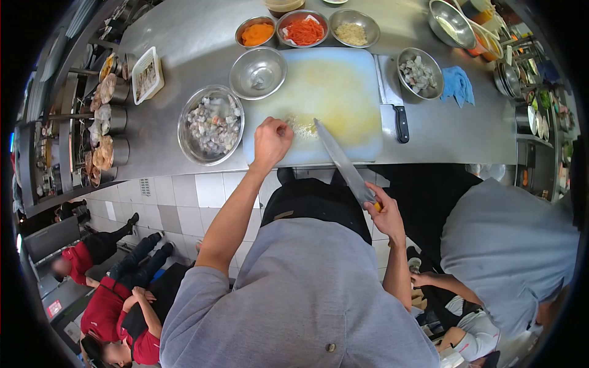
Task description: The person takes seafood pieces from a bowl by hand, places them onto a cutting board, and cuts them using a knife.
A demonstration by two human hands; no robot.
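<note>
My right hand (386, 211) grips a long knife (338, 156) by its yellow handle. The blade points up and left, its tip over the white cutting board (343, 73). At the board's lower left, my left hand (273, 141) has its fingers curled together; whatever they may hold is hidden. Beside it lie small pale chopped bits (305, 127). Left of that hand stands a steel bowl of raw seafood pieces (213, 124), and above it a nearly empty steel bowl (257, 72). A black-handled cleaver (401, 122) rests right of the board.
Bowls of orange (256, 34), red (302, 30) and pale (351, 32) food stand behind the board. To the right are a bowl of grey pieces (418, 75) and a blue cloth (457, 86). A white basket (147, 75) sits left. A co-worker (503, 233) stands close at right.
</note>
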